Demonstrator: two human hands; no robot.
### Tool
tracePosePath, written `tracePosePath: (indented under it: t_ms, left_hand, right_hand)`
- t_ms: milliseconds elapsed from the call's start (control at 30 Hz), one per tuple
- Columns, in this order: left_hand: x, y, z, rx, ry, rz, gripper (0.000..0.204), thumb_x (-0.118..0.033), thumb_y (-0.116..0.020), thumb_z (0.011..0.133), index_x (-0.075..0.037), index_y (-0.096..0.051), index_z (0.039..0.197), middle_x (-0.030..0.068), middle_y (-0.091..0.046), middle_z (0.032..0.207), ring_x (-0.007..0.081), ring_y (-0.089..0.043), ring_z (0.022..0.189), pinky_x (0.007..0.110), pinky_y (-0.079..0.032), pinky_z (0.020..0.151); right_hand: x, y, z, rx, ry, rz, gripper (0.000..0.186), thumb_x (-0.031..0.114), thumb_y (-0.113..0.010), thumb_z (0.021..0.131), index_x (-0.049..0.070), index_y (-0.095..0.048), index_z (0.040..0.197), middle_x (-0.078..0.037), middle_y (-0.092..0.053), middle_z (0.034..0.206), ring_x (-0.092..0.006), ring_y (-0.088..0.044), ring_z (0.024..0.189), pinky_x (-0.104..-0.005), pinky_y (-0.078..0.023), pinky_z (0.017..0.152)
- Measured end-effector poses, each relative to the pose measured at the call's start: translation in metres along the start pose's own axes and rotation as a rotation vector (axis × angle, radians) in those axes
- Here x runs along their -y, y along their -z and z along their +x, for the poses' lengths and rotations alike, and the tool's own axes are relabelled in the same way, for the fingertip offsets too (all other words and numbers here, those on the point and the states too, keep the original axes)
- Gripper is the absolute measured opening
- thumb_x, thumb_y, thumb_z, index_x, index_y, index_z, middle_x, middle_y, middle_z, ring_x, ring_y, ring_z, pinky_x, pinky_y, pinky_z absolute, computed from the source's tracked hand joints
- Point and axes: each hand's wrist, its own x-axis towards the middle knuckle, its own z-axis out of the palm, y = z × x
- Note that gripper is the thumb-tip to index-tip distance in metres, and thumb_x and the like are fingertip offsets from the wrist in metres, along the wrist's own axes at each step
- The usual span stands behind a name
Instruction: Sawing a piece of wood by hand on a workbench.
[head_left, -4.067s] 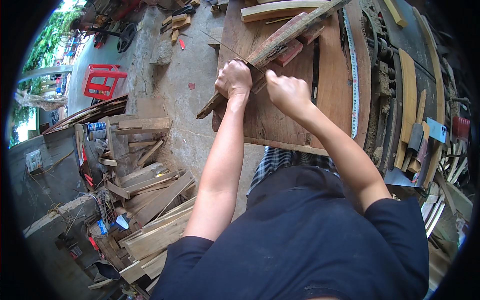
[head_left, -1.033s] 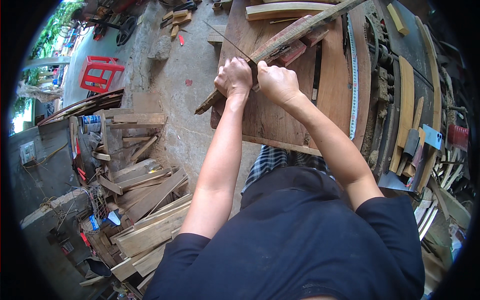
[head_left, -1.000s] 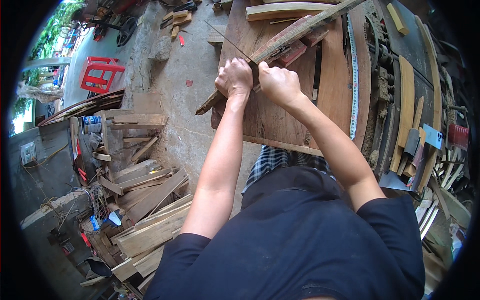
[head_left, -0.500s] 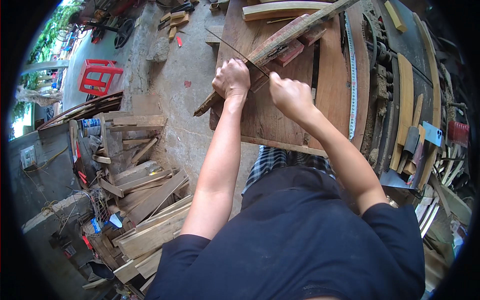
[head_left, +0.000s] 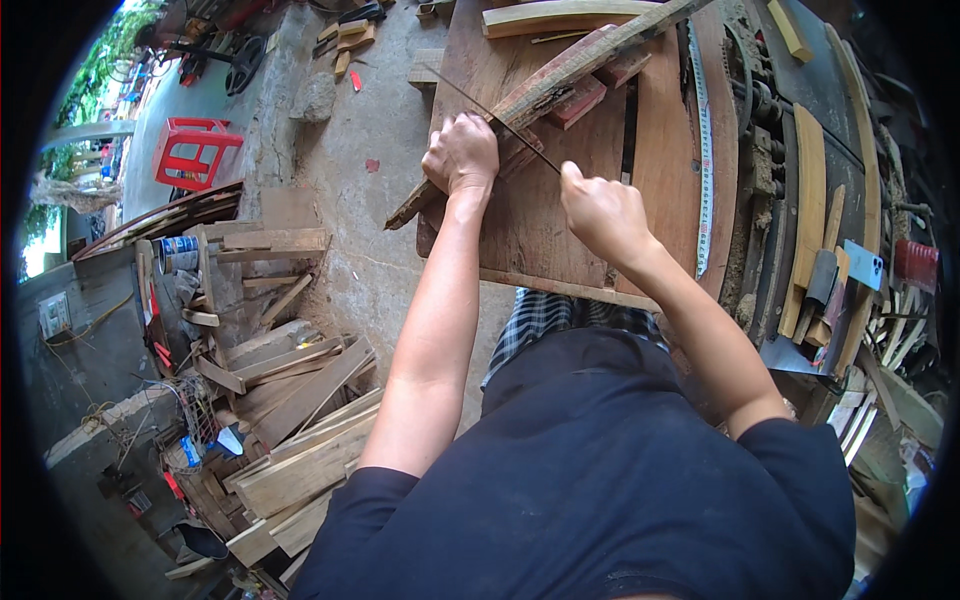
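Observation:
A long rough wooden beam lies slantwise over the wooden bench top, its near end jutting past the left edge. My left hand is closed around the beam close to that end. In my closed right hand is the handle of a saw, though the handle itself is hidden by my fingers. Its thin dark blade, seen edge-on, crosses the beam just right of my left hand. Reddish wood blocks sit under and beside the beam.
A measuring tape strip runs along the bench's right side. Beyond it, sawdust-covered machinery carries wood strips and a light-blue phone. Stacked boards crowd the floor at lower left. A red plastic stool is farther left.
My right hand has drawn back toward the lower right, pulling the saw blade along across the beam. My left hand stays on the beam in nearly the same place.

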Motion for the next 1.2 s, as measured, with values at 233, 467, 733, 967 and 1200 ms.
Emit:
tracePosePath:
  t_ms: [233, 467, 733, 967, 1200]
  left_hand:
    - [-0.014, 0.003, 0.002, 0.017, -0.022, 0.016, 0.044, -0.037, -0.036, 0.095, -0.009, -0.07, 0.098, 0.0146, -0.069, 0.102, 0.0346, -0.067, 0.094, 0.047, -0.052, 0.081]
    - [-0.002, 0.004, 0.001, -0.021, 0.005, 0.006, 0.044, -0.037, -0.036, 0.095, -0.009, -0.07, 0.097, 0.0146, -0.069, 0.101, 0.0345, -0.067, 0.095, 0.047, -0.052, 0.08]
    - [-0.005, -0.002, 0.002, -0.004, -0.01, 0.016, 0.045, -0.037, -0.035, 0.095, -0.009, -0.07, 0.097, 0.0148, -0.069, 0.1, 0.0341, -0.067, 0.095, 0.047, -0.051, 0.08]
    - [-0.006, 0.005, 0.001, -0.01, -0.02, 0.011, 0.045, -0.037, -0.035, 0.095, -0.009, -0.07, 0.098, 0.0158, -0.069, 0.101, 0.0339, -0.066, 0.096, 0.047, -0.051, 0.081]
    - [-0.002, 0.002, 0.002, 0.015, 0.004, 0.028, 0.045, -0.037, -0.035, 0.095, -0.009, -0.069, 0.099, 0.0142, -0.069, 0.102, 0.034, -0.066, 0.095, 0.047, -0.051, 0.081]
  right_hand:
    - [0.009, -0.013, 0.06, -0.116, 0.021, 0.002, 0.012, 0.011, -0.048, 0.084, 0.001, -0.056, 0.088, -0.02, -0.069, 0.076, -0.0334, -0.07, 0.071, -0.0437, -0.056, 0.061]
    - [0.001, 0.005, -0.002, 0.071, -0.034, -0.035, 0.009, 0.01, -0.049, 0.083, 0.003, -0.053, 0.086, -0.021, -0.068, 0.075, -0.034, -0.07, 0.071, -0.0446, -0.055, 0.06]
    - [0.009, -0.015, 0.054, -0.106, 0.035, 0.032, 0.01, 0.011, -0.05, 0.082, 0.003, -0.053, 0.089, -0.02, -0.068, 0.075, -0.0336, -0.07, 0.072, -0.0442, -0.055, 0.059]
    - [-0.002, -0.011, 0.022, -0.066, 0.023, 0.028, 0.011, 0.012, -0.045, 0.087, 0.002, -0.051, 0.087, -0.023, -0.065, 0.068, -0.0371, -0.067, 0.065, -0.0481, -0.053, 0.056]
    - [0.001, -0.02, 0.036, -0.118, 0.066, 0.051, 0.011, 0.012, -0.046, 0.087, 0.002, -0.05, 0.086, -0.022, -0.064, 0.066, -0.0361, -0.067, 0.063, -0.0475, -0.053, 0.054]
